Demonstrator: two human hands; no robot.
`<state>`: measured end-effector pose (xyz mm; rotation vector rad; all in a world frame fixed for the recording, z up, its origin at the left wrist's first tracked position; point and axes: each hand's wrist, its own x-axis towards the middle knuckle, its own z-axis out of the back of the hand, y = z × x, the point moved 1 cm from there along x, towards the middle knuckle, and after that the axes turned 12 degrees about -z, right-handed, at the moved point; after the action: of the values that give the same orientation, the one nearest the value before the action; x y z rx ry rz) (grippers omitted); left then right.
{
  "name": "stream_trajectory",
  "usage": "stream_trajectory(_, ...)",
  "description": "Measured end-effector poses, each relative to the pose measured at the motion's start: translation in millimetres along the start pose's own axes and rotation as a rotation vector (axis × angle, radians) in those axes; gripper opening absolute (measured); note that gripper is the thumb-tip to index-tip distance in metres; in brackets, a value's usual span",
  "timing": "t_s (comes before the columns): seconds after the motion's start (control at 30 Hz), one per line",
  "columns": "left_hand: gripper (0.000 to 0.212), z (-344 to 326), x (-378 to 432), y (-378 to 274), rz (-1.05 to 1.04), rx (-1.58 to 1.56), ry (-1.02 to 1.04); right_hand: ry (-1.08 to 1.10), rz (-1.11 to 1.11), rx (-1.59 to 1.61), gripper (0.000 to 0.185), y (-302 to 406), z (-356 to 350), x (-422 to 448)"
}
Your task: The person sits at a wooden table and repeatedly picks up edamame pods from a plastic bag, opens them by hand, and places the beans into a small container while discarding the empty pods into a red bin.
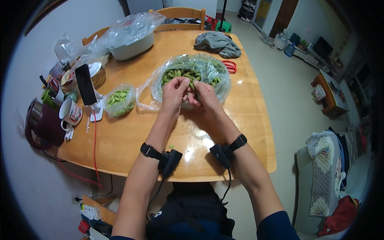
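Between the thumbs and fingertips of both hands is a green edamame pod (191, 85), partly hidden by the fingers. My left hand (174, 91) grips it from one side and my right hand (206, 93) from the other. Just beyond them, a clear plastic bag (220, 85) lies spread on the table, full of edamame pods (177, 73). Left of my left hand stands a small container lined with a plastic bag (130, 103), which holds shelled green beans (118, 97).
Red-handled scissors (230, 66) lie right of the bag, near a crumpled grey cloth (217, 43). A pale basin (133, 47) under plastic stands farther back. Along the left are a phone (85, 84) on a stand, an enamel mug (71, 112), a kettle (45, 124) and a red cable (95, 144).
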<state>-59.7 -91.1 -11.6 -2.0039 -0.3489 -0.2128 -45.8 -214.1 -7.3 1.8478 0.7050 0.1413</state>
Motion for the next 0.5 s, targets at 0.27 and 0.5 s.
stream_trajectory(0.27, 0.019, 14, 7, 1, 0.099, 0.2, 0.059, -0.009, 0.054, -0.056, 0.025, -5, 8, 2)
stream_trajectory(0.5, 0.014, 9, 5, -3, -0.075, 0.357, 0.073, -0.143, 0.147, -0.222, 0.022, -5, 8, 6)
